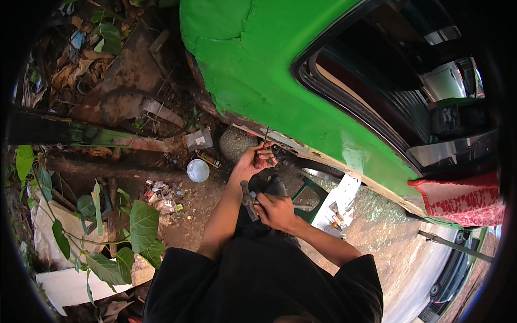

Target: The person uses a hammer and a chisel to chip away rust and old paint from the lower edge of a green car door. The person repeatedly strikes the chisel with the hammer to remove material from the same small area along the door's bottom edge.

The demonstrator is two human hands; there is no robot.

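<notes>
My left hand holds a thin dark metal rod between thumb and fingers, its tip at the lower edge of a green vehicle body panel. The green paint is cracked and flaking, and bare, rusty metal shows along that edge. Closer to my body, my right hand grips a hammer by its handle. The hammer's head is apart from the rod, below my left wrist in the picture.
A paint can and a yellow-black box stand on the ground at left. A green plastic stool, a white board with tools, and a tire lie right. A red-white towel hangs on the vehicle.
</notes>
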